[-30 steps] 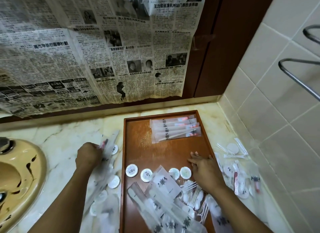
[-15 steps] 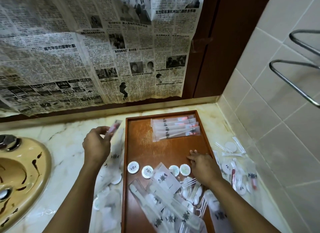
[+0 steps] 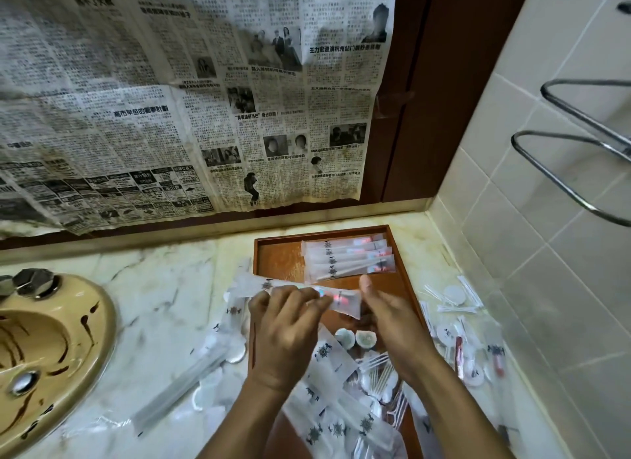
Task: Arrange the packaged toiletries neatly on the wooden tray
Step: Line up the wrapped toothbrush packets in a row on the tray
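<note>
A wooden tray (image 3: pixel 280 257) lies on the marble counter. At its far end, several long toothbrush packets (image 3: pixel 348 258) lie side by side in a neat row. My left hand (image 3: pixel 283 325) pinches another long toothbrush packet (image 3: pixel 259 284) and holds it level above the tray's left part. My right hand (image 3: pixel 386 315) is at that packet's right end, thumb up; whether it grips the packet I cannot tell. Round white packets (image 3: pixel 365 339) and a jumble of flat packets (image 3: pixel 341 421) fill the tray's near half.
Loose packets (image 3: pixel 211 356) lie on the counter left of the tray, and more small packets (image 3: pixel 464 335) lie to its right by the tiled wall. A beige sink (image 3: pixel 44 352) sits at the left. Newspaper (image 3: pixel 170 100) covers the wall behind. A metal rack (image 3: pixel 573 171) juts out at the right.
My left hand lifted a toothbrush packet from the counter's left pile and carried it right, over the tray. My right hand rose from the tray floor to meet the packet's right end.
</note>
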`<action>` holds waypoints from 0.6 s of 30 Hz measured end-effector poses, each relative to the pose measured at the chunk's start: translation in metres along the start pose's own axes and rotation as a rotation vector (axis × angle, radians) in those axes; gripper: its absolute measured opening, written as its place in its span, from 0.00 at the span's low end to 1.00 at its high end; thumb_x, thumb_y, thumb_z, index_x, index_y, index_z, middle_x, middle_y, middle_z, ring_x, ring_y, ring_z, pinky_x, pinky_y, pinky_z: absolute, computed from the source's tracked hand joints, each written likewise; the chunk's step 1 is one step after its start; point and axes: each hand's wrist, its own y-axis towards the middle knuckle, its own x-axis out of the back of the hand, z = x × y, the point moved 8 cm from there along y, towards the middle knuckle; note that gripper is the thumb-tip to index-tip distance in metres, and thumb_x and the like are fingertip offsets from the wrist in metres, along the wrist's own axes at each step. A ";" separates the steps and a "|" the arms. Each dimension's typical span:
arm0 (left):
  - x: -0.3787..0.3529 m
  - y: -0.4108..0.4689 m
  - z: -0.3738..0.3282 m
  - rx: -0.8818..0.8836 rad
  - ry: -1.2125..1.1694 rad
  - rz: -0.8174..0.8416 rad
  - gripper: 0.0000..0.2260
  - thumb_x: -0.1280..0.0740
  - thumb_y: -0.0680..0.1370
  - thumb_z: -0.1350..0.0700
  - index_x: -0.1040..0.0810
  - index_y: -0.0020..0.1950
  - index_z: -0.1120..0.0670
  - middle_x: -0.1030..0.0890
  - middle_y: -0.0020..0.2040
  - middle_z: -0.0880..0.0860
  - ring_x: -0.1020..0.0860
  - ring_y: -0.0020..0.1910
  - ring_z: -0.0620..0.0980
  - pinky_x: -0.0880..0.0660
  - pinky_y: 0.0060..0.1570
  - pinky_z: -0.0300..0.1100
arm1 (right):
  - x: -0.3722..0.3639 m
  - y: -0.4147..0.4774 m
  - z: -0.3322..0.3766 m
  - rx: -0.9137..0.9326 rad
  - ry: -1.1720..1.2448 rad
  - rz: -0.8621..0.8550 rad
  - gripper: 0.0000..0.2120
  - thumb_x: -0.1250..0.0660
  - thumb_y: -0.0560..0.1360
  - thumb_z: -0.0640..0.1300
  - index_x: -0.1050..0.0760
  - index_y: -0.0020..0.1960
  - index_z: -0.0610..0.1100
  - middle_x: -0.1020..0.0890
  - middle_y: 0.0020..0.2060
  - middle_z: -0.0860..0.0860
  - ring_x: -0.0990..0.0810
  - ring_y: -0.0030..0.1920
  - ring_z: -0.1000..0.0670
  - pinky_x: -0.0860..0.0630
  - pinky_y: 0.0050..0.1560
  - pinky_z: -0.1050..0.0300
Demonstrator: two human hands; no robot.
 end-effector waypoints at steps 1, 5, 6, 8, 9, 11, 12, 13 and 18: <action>0.001 -0.002 -0.006 -0.012 -0.004 -0.011 0.09 0.22 0.75 0.61 0.14 0.52 0.50 0.16 0.48 0.49 0.20 0.47 0.54 0.35 0.50 0.52 | -0.001 -0.006 0.005 0.023 0.007 -0.009 0.18 0.38 0.81 0.59 0.15 0.51 0.50 0.13 0.44 0.52 0.15 0.46 0.52 0.23 0.49 0.54; 0.002 -0.002 -0.013 -0.022 0.003 -0.011 0.09 0.24 0.77 0.59 0.14 0.54 0.49 0.16 0.52 0.49 0.22 0.52 0.54 0.33 0.49 0.53 | 0.007 -0.015 0.006 0.056 0.097 -0.062 0.06 0.31 0.79 0.45 0.15 0.50 0.48 0.14 0.39 0.50 0.19 0.37 0.52 0.23 0.40 0.56; 0.002 0.000 -0.011 -0.010 0.012 -0.002 0.08 0.25 0.77 0.59 0.15 0.55 0.49 0.16 0.53 0.49 0.21 0.53 0.55 0.32 0.49 0.54 | 0.011 -0.015 0.005 0.060 0.113 -0.078 0.06 0.31 0.79 0.44 0.15 0.50 0.47 0.14 0.38 0.50 0.20 0.37 0.52 0.23 0.40 0.56; 0.000 0.005 -0.003 0.040 0.047 0.021 0.08 0.28 0.79 0.60 0.15 0.56 0.51 0.17 0.55 0.51 0.20 0.55 0.57 0.32 0.51 0.55 | 0.022 -0.016 0.002 0.057 0.143 -0.117 0.06 0.31 0.79 0.44 0.15 0.51 0.46 0.15 0.38 0.50 0.20 0.36 0.52 0.23 0.40 0.55; 0.000 0.007 0.004 0.094 0.045 0.038 0.09 0.30 0.79 0.61 0.15 0.57 0.51 0.17 0.56 0.52 0.21 0.56 0.57 0.33 0.52 0.56 | 0.028 -0.017 0.000 0.053 0.161 -0.133 0.06 0.31 0.79 0.44 0.15 0.52 0.46 0.14 0.40 0.49 0.20 0.37 0.52 0.23 0.41 0.55; -0.002 0.008 0.022 0.259 -0.012 0.071 0.14 0.34 0.77 0.62 0.16 0.60 0.52 0.20 0.59 0.52 0.24 0.61 0.57 0.34 0.55 0.55 | 0.042 -0.018 -0.003 0.050 0.197 -0.171 0.06 0.31 0.79 0.43 0.16 0.52 0.45 0.14 0.42 0.48 0.19 0.36 0.52 0.21 0.42 0.57; -0.002 0.008 0.032 0.363 -0.065 0.091 0.16 0.35 0.75 0.61 0.17 0.61 0.51 0.21 0.60 0.51 0.26 0.63 0.56 0.35 0.57 0.54 | 0.049 -0.019 -0.003 0.056 0.207 -0.193 0.06 0.31 0.79 0.42 0.16 0.52 0.44 0.13 0.44 0.47 0.19 0.36 0.52 0.21 0.43 0.57; -0.003 0.006 0.043 0.478 -0.133 0.113 0.17 0.36 0.75 0.60 0.18 0.62 0.49 0.23 0.61 0.49 0.28 0.64 0.54 0.37 0.59 0.51 | 0.056 -0.019 -0.005 0.061 0.205 -0.212 0.06 0.32 0.79 0.41 0.16 0.51 0.44 0.13 0.44 0.46 0.19 0.37 0.52 0.20 0.43 0.57; -0.022 -0.009 0.078 1.065 -0.819 0.140 0.14 0.38 0.81 0.59 0.18 0.62 0.49 0.18 0.60 0.48 0.21 0.60 0.46 0.24 0.62 0.50 | 0.081 -0.019 -0.011 0.076 0.210 -0.248 0.07 0.34 0.79 0.37 0.16 0.50 0.41 0.14 0.45 0.43 0.19 0.37 0.50 0.21 0.43 0.55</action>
